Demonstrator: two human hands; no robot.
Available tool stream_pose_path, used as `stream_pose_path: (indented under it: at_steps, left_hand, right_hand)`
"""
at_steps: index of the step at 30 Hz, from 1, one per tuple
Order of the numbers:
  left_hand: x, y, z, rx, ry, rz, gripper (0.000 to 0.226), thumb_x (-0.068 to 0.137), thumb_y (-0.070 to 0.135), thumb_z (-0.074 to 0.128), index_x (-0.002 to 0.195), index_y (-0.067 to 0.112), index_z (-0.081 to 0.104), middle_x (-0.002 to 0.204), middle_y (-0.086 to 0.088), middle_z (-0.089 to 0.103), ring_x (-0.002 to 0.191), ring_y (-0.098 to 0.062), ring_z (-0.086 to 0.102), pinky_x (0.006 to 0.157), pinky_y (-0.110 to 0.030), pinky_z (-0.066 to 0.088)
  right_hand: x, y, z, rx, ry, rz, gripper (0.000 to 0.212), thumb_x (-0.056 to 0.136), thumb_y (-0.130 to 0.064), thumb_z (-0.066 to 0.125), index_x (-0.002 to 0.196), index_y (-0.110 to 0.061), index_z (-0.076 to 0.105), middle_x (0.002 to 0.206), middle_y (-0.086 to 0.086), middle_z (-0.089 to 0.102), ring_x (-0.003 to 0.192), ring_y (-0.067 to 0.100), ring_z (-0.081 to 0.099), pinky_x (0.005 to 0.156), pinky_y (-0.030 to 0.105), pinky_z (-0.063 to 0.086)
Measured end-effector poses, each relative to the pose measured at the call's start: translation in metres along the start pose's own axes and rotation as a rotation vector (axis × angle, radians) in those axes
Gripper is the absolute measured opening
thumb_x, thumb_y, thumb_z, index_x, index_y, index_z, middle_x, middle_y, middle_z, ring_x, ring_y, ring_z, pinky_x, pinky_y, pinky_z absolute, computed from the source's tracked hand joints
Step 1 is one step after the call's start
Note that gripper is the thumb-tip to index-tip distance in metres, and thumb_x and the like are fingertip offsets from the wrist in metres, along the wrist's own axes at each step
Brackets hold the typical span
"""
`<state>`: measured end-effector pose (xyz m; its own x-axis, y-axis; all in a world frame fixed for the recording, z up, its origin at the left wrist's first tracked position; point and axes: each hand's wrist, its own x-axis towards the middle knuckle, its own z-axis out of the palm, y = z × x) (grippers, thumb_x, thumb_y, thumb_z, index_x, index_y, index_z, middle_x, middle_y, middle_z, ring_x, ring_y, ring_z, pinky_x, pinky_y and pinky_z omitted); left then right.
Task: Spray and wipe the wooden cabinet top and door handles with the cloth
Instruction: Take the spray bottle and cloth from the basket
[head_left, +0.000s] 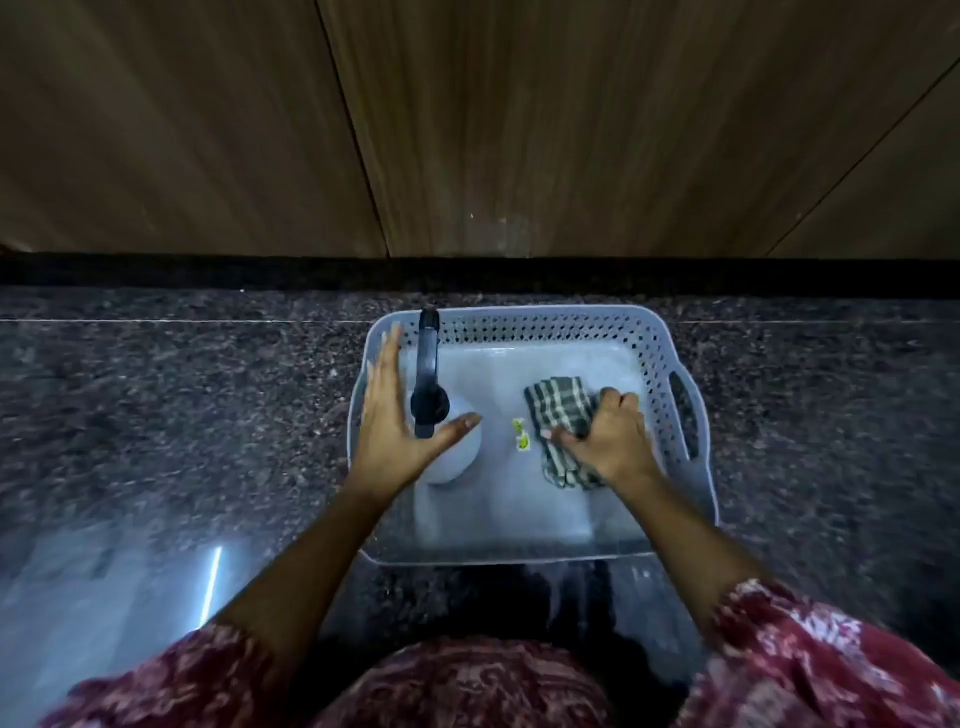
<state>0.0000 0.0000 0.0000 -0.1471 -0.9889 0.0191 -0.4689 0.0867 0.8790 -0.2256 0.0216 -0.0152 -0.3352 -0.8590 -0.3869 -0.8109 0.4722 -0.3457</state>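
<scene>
A white spray bottle (460, 452) with a black trigger head (429, 384) stands in the left part of a pale plastic basket (670, 358). My left hand (395, 421) is spread open around the bottle's left side, thumb across its shoulder, fingers apart. A folded green-and-white checked cloth (558, 410) lies in the basket's right part. My right hand (610, 439) is closed on the cloth's near right side. The wooden cabinet doors (519, 130) fill the upper half of the view; no handles show.
The basket sits on a dark speckled stone floor (182, 405). A black plinth (208, 273) runs along the base of the cabinet. A small yellow-green sticker (520, 434) lies on the basket's bottom between bottle and cloth.
</scene>
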Motion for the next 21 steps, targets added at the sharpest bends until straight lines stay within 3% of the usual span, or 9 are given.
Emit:
stream_pose_path:
  at_steps: [3, 5, 8, 9, 11, 14, 18, 20, 21]
  left_hand:
    - [0.007, 0.002, 0.010, -0.199, -0.030, 0.092, 0.063, 0.076, 0.031, 0.077, 0.130, 0.023, 0.043, 0.109, 0.011, 0.056, 0.104, 0.011, 0.053, 0.094, -0.013, 0.043]
    - [0.006, 0.000, 0.015, -0.195, 0.027, 0.107, 0.044, 0.082, 0.011, 0.071, 0.119, 0.018, 0.049, 0.081, 0.009, 0.053, 0.081, 0.003, 0.058, 0.080, -0.005, 0.040]
    - [0.005, 0.004, 0.016, -0.238, 0.028, 0.106, 0.035, 0.083, -0.003, 0.063, 0.114, 0.003, 0.050, 0.090, 0.001, 0.058, 0.085, -0.025, 0.058, 0.077, -0.012, 0.046]
    - [0.007, 0.008, 0.015, -0.302, 0.008, 0.079, 0.037, 0.083, -0.007, 0.061, 0.118, -0.002, 0.048, 0.097, -0.002, 0.060, 0.082, -0.031, 0.059, 0.075, -0.022, 0.050]
    - [0.009, 0.015, 0.012, -0.371, -0.041, 0.033, 0.047, 0.083, -0.004, 0.060, 0.127, -0.003, 0.043, 0.098, -0.013, 0.063, 0.074, -0.045, 0.057, 0.072, -0.042, 0.051]
    - [0.010, 0.032, 0.000, -0.372, -0.061, 0.006, 0.050, 0.073, 0.005, 0.058, 0.122, 0.009, 0.051, 0.085, -0.015, 0.065, 0.073, -0.042, 0.061, 0.073, -0.039, 0.054]
    - [0.009, 0.063, -0.019, -0.240, -0.320, 0.006, 0.048, 0.061, 0.020, 0.065, 0.108, 0.021, 0.054, 0.106, -0.015, 0.058, 0.079, -0.046, 0.060, 0.077, -0.051, 0.053]
    - [0.001, 0.077, -0.026, -0.207, -0.415, 0.008, 0.053, 0.057, 0.027, 0.066, 0.108, 0.023, 0.055, 0.105, -0.021, 0.058, 0.080, -0.046, 0.059, 0.077, -0.052, 0.052]
    - [-0.005, 0.083, -0.029, -0.229, -0.420, -0.017, 0.052, 0.054, 0.024, 0.066, 0.105, 0.023, 0.057, 0.096, -0.024, 0.059, 0.078, -0.045, 0.058, 0.075, -0.047, 0.052]
  right_hand:
    - [0.007, -0.008, 0.009, 0.111, -0.009, 0.076, 0.078, 0.065, -0.041, 0.081, 0.117, -0.002, 0.038, 0.121, 0.020, 0.043, 0.108, 0.039, 0.049, 0.090, 0.045, 0.046]
    - [0.008, -0.014, 0.012, 0.152, -0.040, 0.167, 0.078, 0.062, -0.038, 0.084, 0.115, -0.003, 0.038, 0.117, 0.019, 0.051, 0.107, 0.039, 0.052, 0.088, 0.044, 0.047]
    - [0.010, -0.016, 0.011, 0.173, -0.109, 0.231, 0.069, 0.060, -0.036, 0.084, 0.109, -0.003, 0.048, 0.103, 0.015, 0.062, 0.098, 0.034, 0.060, 0.082, 0.039, 0.051]
    - [0.012, -0.014, 0.010, 0.227, -0.128, 0.221, 0.060, 0.060, -0.033, 0.083, 0.104, -0.004, 0.055, 0.097, 0.013, 0.064, 0.091, 0.031, 0.062, 0.078, 0.038, 0.053]
    - [0.012, -0.012, 0.005, 0.488, -0.175, 0.214, 0.044, 0.062, -0.017, 0.082, 0.099, -0.005, 0.061, 0.091, 0.012, 0.067, 0.082, 0.027, 0.065, 0.073, 0.036, 0.056]
    - [-0.002, -0.006, -0.012, 1.067, -0.296, 0.195, 0.052, 0.069, 0.003, 0.075, 0.116, -0.004, 0.053, 0.097, 0.014, 0.068, 0.084, 0.028, 0.067, 0.072, 0.041, 0.058]
    - [-0.027, 0.000, -0.026, 1.591, -0.479, 0.068, 0.048, 0.070, -0.011, 0.074, 0.115, -0.005, 0.056, 0.101, 0.017, 0.071, 0.083, 0.029, 0.070, 0.073, 0.047, 0.058]
    - [-0.035, -0.004, -0.028, 1.697, -0.546, 0.033, 0.032, 0.089, -0.026, 0.056, 0.111, -0.005, 0.063, 0.109, 0.019, 0.068, 0.086, 0.031, 0.068, 0.076, 0.049, 0.057]
    - [-0.037, -0.005, -0.028, 1.736, -0.571, 0.051, 0.036, 0.094, -0.030, 0.044, 0.105, -0.006, 0.069, 0.109, 0.018, 0.068, 0.086, 0.030, 0.067, 0.077, 0.047, 0.057]
